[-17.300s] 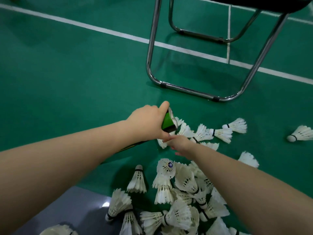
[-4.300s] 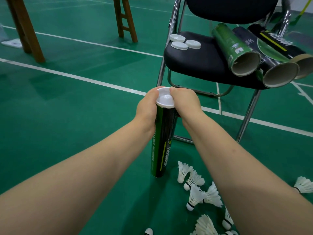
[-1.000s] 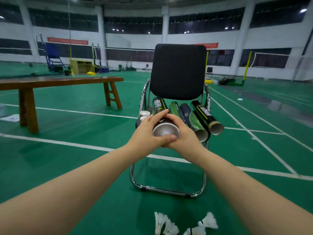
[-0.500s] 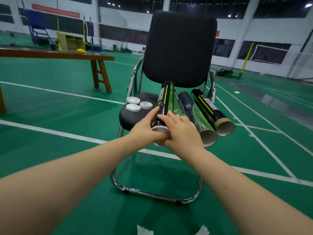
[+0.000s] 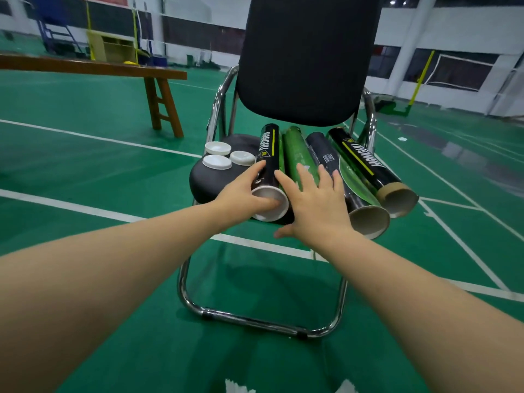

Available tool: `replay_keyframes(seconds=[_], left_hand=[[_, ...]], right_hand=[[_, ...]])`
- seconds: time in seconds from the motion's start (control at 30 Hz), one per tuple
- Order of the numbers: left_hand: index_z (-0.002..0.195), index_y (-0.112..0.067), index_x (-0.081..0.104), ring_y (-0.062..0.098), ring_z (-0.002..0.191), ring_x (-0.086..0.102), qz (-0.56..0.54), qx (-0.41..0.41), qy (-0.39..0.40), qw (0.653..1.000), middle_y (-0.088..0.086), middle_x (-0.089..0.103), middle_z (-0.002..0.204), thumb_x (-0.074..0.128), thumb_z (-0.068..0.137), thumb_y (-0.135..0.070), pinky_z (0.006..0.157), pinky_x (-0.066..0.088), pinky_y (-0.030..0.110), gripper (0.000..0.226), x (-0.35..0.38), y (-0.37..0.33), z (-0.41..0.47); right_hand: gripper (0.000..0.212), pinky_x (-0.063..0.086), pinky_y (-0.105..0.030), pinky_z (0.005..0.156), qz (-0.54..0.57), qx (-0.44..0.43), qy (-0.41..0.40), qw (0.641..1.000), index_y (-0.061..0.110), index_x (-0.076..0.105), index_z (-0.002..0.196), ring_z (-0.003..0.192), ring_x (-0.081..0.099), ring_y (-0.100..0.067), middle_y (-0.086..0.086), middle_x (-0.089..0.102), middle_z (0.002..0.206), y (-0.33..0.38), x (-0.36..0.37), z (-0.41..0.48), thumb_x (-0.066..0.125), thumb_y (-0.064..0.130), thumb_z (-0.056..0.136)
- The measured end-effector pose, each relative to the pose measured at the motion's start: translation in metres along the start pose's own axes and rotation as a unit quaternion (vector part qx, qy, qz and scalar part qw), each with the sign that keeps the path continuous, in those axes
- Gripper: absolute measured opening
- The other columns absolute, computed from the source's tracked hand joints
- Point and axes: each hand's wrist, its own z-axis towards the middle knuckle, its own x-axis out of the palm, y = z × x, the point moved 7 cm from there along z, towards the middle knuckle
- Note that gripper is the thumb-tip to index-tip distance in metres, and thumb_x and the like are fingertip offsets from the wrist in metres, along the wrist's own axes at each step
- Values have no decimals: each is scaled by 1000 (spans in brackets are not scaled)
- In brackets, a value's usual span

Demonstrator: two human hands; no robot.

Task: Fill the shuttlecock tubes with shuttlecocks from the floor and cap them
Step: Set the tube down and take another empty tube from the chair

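At frame centre, the left hand (image 5: 243, 194) is gripping the near end of a black tube (image 5: 268, 168) lettered "HANGYU", lying on the chair (image 5: 306, 61) seat beside three other tubes; the far-right tube (image 5: 365, 165) is showing the same lettering. The right hand (image 5: 314, 205) is resting flat, fingers spread, holding nothing. Three white caps (image 5: 226, 156) are sitting left.

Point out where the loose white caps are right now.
In the head view, the three white caps sit on the chair seat, at its left, just left of the capped tube.
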Motion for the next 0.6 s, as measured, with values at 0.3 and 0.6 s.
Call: replay_keyframes(seconds=[0.3,0.6], left_hand=[[149,-29,18,15,134,36,87,10,53,995,-2,29,152,69,80,-13,110,32,32,88,8,-14,18],[150,-35,4,20,145,6,266,128,-39,955,4,2,159,82,68,-36,114,19,40,113,5,-68,-5]], right_hand=[[51,36,-36,71,9,84,-24,996,27,40,130,106,48,-39,-11,30,142,-19,-7,7,62,21,84],[52,45,-39,78,89,105,-127,982,24,45,128,113,46,-39,-4,35,145,-23,-63,-10,64,25,80]])
